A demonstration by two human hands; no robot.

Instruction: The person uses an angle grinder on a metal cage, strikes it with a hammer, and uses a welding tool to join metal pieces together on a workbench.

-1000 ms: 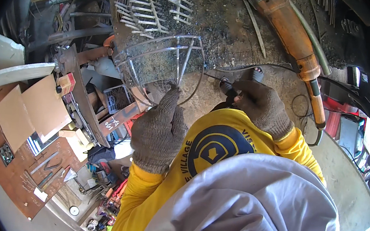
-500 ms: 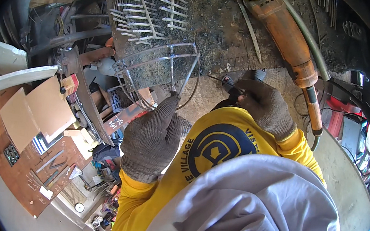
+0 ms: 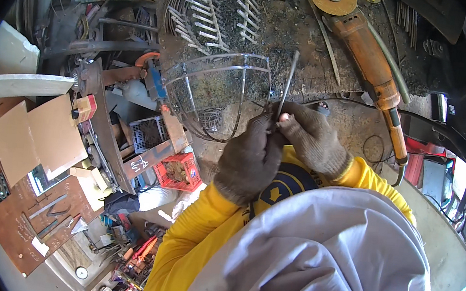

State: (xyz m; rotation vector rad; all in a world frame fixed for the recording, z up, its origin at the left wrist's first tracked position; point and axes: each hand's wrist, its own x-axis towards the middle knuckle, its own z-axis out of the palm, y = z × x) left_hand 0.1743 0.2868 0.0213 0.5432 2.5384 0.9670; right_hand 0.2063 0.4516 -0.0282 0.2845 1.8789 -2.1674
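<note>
Shifted off the wire frame (image 3: 243, 81) at the edge of the workbench (image 3: 288, 29), the left hand (image 3: 248, 161) has come in to the right hand (image 3: 313, 140), and a metal rod (image 3: 289, 80) now stands apart from the frame.
Both wrists angle inward, gloved fingers curled close around the rod's lower end; which hand pinches it is hidden, though the right thumb's bare tip shows beside it.

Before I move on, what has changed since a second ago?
The left hand has moved right, away from the wire frame, to meet the right hand; a pale metal rod now projects forward from between them. The angle grinder still lies on the bench.
</note>
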